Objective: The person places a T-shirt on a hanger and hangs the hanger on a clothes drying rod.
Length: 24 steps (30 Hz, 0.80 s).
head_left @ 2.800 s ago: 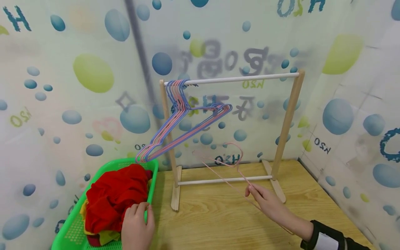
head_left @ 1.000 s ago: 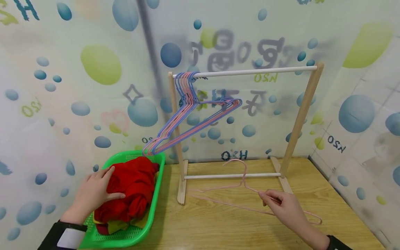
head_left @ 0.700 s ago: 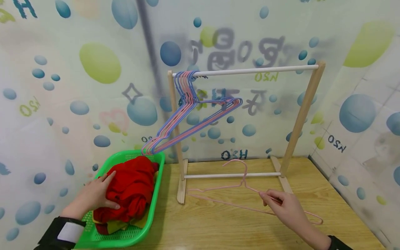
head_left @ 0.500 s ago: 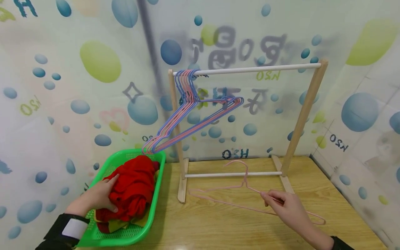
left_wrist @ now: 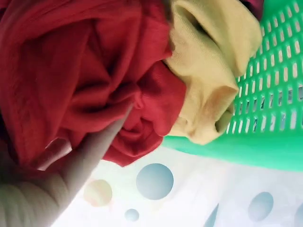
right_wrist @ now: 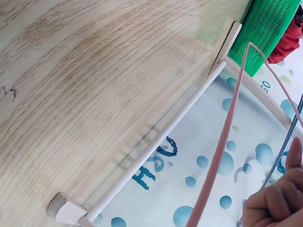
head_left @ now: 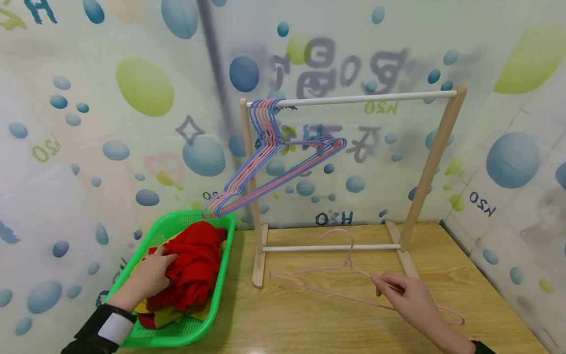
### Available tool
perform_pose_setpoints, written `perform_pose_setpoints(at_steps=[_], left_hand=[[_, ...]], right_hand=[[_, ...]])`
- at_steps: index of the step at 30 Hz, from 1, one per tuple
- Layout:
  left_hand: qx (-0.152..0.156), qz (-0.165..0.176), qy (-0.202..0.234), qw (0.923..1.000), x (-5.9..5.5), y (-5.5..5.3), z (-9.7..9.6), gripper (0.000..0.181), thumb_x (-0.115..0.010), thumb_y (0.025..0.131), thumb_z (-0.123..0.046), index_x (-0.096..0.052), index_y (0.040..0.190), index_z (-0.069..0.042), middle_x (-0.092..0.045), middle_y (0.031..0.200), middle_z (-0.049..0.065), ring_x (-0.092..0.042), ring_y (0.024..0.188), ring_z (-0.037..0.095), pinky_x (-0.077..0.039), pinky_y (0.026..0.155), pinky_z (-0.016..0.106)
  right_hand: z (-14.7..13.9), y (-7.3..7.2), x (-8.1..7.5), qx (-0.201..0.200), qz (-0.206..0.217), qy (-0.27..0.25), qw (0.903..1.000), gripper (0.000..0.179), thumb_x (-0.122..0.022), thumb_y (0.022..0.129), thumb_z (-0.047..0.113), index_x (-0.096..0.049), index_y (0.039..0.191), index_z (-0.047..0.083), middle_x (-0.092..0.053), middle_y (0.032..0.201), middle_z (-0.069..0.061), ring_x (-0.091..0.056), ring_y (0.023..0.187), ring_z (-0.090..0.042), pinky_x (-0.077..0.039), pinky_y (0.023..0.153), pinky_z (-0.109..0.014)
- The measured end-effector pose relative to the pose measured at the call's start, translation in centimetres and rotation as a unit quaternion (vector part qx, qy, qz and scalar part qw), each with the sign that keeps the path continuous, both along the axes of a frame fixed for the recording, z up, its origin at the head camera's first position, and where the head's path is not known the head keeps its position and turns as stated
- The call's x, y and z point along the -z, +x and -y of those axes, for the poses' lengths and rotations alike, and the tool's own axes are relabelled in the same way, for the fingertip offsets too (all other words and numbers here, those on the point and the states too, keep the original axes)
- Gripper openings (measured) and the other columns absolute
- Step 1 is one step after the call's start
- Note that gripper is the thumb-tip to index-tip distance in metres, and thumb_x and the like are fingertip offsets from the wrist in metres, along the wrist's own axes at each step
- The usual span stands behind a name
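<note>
Pinching one shoulder of a pink hanger [right_wrist: 220,142] between thumb and fingers, a person's right hand [head_left: 404,297] is at four o'clock, the hanger reaching toward six o'clock over a wooden table [head_left: 318,324]. At eight o'clock, the left hand [head_left: 149,275] grips red cloth [head_left: 196,265] piled with yellow cloth [left_wrist: 203,71] inside a green basket [head_left: 223,280]. Farther off, around one o'clock, stands a clothes rack [head_left: 353,100], blue and pink hangers [head_left: 268,132] bunched along its bar toward eleven, before a bubble-patterned wall [head_left: 371,39].

The left cuff [head_left: 94,325] is black, with a white, roughly rectangular patch [head_left: 116,328] on it; the right cuff [head_left: 482,348], also black, is mostly cut off.
</note>
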<state>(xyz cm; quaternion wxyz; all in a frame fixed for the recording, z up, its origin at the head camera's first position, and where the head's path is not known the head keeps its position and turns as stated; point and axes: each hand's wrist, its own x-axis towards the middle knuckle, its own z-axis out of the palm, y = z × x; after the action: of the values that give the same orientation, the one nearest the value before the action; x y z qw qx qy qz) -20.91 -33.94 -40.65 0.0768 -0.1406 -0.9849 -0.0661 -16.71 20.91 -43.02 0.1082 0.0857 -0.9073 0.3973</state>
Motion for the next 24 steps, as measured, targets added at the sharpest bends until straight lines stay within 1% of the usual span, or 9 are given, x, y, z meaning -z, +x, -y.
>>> perform_pose_setpoints(at_steps=[2, 4, 8, 11, 13, 16, 19, 22, 24], left_hand=[[0.005, -0.004, 0.002, 1.0000, -0.5, 0.2, -0.1, 0.047, -0.057, 0.061, 0.009, -0.062, 0.108, 0.009, -0.056, 0.100, 0.023, -0.058, 0.078, 0.034, -0.051, 0.063, 0.045], [0.003, -0.005, 0.016, 0.9999, -1.2, 0.7, -0.1, 0.047, -0.055, 0.062, 0.009, -0.062, 0.108, 0.009, -0.059, 0.102, 0.021, -0.059, 0.083, 0.035, -0.052, 0.067, 0.047], [0.003, -0.001, 0.051, 0.9987, -3.5, 1.9, -0.1, 0.048, -0.054, 0.061, 0.008, -0.064, 0.107, 0.000, -0.064, 0.104, 0.016, -0.059, 0.092, 0.034, -0.051, 0.071, 0.049], [0.020, 0.007, 0.083, 0.9963, -5.5, 3.0, -0.1, 0.042, -0.056, 0.062, 0.007, -0.065, 0.099, -0.011, -0.065, 0.093, 0.004, -0.059, 0.083, 0.020, -0.050, 0.066, 0.041], [0.042, 0.019, 0.105, 0.9934, -6.7, 3.6, -0.2, 0.040, -0.059, 0.063, 0.007, -0.064, 0.098, -0.013, -0.065, 0.091, -0.001, -0.057, 0.079, 0.013, -0.049, 0.064, 0.035], [0.071, 0.028, 0.135, 0.9879, -8.1, 4.4, -0.5, 0.037, -0.065, 0.069, 0.002, -0.064, 0.102, -0.014, -0.066, 0.089, -0.003, -0.056, 0.077, 0.006, -0.049, 0.062, 0.031], [0.090, 0.025, 0.161, 0.9826, -8.9, 5.0, -1.5, 0.032, -0.068, 0.076, -0.006, -0.063, 0.106, -0.016, -0.067, 0.092, -0.005, -0.058, 0.079, 0.004, -0.051, 0.063, 0.030], [0.111, 0.030, 0.209, 0.9712, -9.5, 5.5, -3.3, 0.032, -0.068, 0.080, -0.013, -0.062, 0.110, -0.021, -0.067, 0.097, -0.007, -0.059, 0.084, 0.004, -0.052, 0.069, 0.031], [0.129, 0.038, 0.233, 0.9633, -9.7, 5.6, -4.8, 0.034, -0.067, 0.082, -0.015, -0.060, 0.113, -0.024, -0.066, 0.101, -0.008, -0.059, 0.089, 0.006, -0.052, 0.073, 0.032]], right_hand=[[-0.1, 0.0, 0.0, 0.003, -0.001, -0.007, 1.0000, 0.029, -0.054, 0.091, 0.036, -0.060, 0.067, 0.023, -0.027, 0.047, 0.010, -0.022, 0.040, -0.001, -0.029, 0.036, -0.020], [-0.1, 0.0, 0.1, 0.004, -0.005, -0.012, 0.9999, 0.028, -0.053, 0.092, 0.035, -0.061, 0.068, 0.023, -0.026, 0.047, 0.010, -0.022, 0.040, -0.001, -0.029, 0.036, -0.021], [-0.3, 0.1, 0.1, 0.004, -0.011, -0.016, 0.9998, 0.027, -0.054, 0.092, 0.033, -0.061, 0.068, 0.023, -0.028, 0.047, 0.010, -0.024, 0.040, -0.002, -0.030, 0.036, -0.021], [-0.4, 0.2, 0.0, 0.008, -0.004, -0.014, 0.9999, 0.027, -0.054, 0.092, 0.034, -0.062, 0.069, 0.023, -0.030, 0.047, 0.010, -0.026, 0.040, -0.002, -0.031, 0.037, -0.021], [-0.5, 0.2, -0.1, 0.012, -0.002, -0.013, 0.9998, 0.027, -0.054, 0.092, 0.035, -0.062, 0.069, 0.023, -0.030, 0.047, 0.010, -0.027, 0.040, -0.003, -0.032, 0.037, -0.022], [-0.5, 0.3, -0.1, 0.020, 0.004, -0.016, 0.9997, 0.028, -0.053, 0.092, 0.036, -0.063, 0.070, 0.021, -0.032, 0.047, 0.009, -0.028, 0.039, -0.004, -0.032, 0.036, -0.022], [-0.6, 0.3, -0.3, 0.028, 0.012, -0.020, 0.9993, 0.030, -0.052, 0.092, 0.037, -0.063, 0.072, 0.019, -0.034, 0.047, 0.008, -0.029, 0.039, -0.006, -0.032, 0.036, -0.023], [-0.8, 0.3, -0.5, 0.032, 0.002, -0.021, 0.9993, 0.029, -0.051, 0.093, 0.037, -0.063, 0.072, 0.019, -0.033, 0.046, 0.006, -0.029, 0.038, -0.007, -0.031, 0.035, -0.024], [-0.9, 0.2, -0.5, 0.036, -0.016, -0.018, 0.9991, 0.028, -0.052, 0.093, 0.035, -0.062, 0.072, 0.020, -0.031, 0.046, 0.007, -0.028, 0.038, -0.007, -0.030, 0.035, -0.024]])
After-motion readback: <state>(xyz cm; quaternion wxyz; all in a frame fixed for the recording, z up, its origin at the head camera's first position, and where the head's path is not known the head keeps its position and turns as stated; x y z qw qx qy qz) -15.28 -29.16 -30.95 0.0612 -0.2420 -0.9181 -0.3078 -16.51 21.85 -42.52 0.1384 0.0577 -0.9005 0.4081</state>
